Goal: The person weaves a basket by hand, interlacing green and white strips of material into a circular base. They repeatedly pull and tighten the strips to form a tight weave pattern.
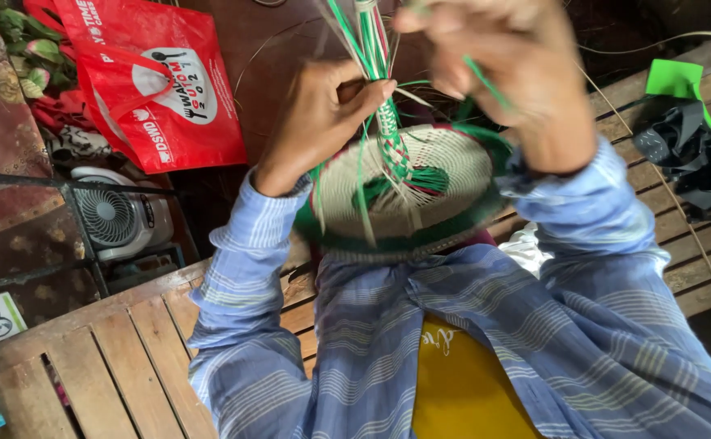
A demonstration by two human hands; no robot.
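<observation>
At frame centre, the light, springy woven basket (408,191) rests on the lap, its thin strips (372,45) pinched by the left hand (323,114) and, blurred, seemingly gripped by the right hand (506,69); best held near the braid.

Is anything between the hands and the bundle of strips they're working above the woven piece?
Nothing visible. The left hand already pinches the green, white and red braided strips; the blurred right hand is at the loose green strands beside them.

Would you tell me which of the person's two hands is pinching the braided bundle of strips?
The left hand: its fingers pinch the green-and-white braid above the round woven piece. The blurred right hand is raised, holding a loose green strip.
</observation>
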